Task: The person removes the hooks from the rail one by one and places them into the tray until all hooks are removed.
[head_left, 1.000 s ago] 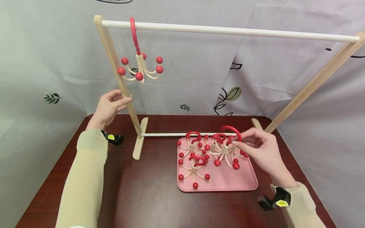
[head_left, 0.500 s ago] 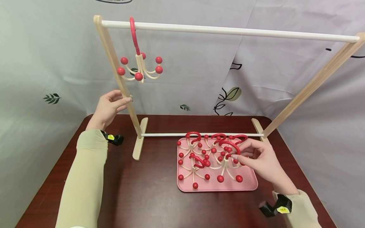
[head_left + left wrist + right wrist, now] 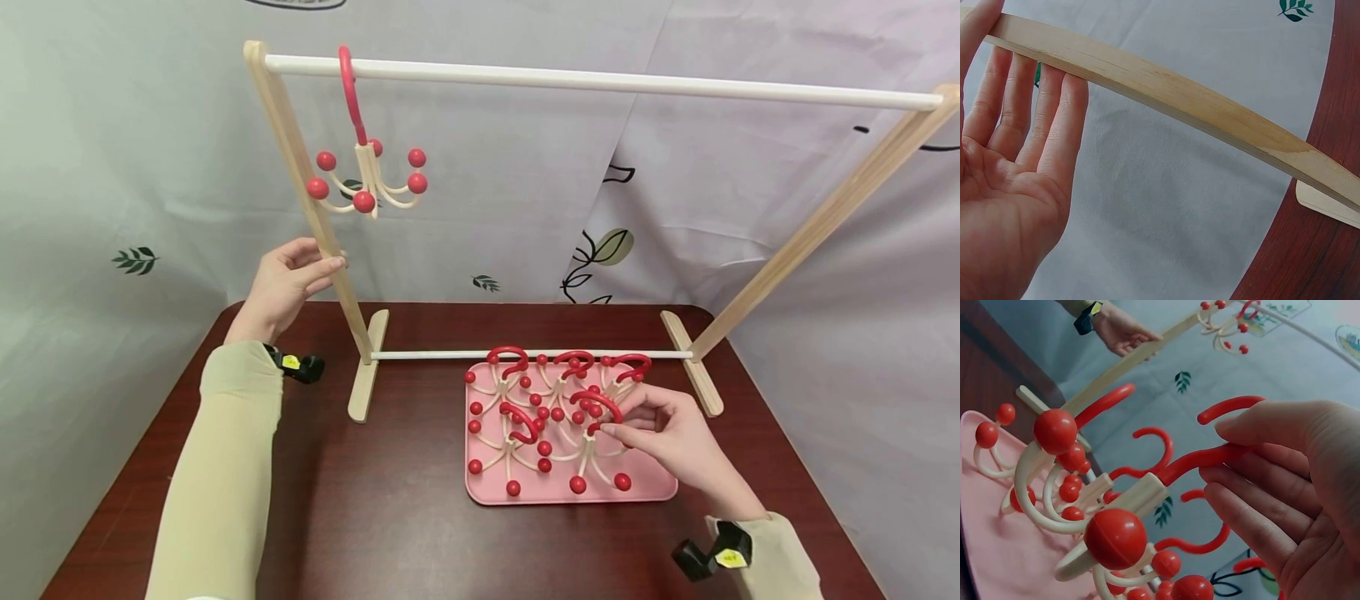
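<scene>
My left hand holds the left wooden post of a hanging rack, thumb on one side and fingers on the other; the left wrist view shows that post up close. With thumb and fingers my right hand pinches the red hook of a hanger that has curved cream arms tipped with red balls. It is upright over the front right of a pink tray; whether it touches the tray, I cannot tell. Several similar hangers, such as the front-left hanger, stand in the tray.
One more hanger hangs from the white top bar near its left end. The right post slants up on the far side. A lower white rod runs behind the tray on the dark red table.
My right hand has brought the pinched hanger from the back of the tray toward its front edge. The left hand stays on the post.
</scene>
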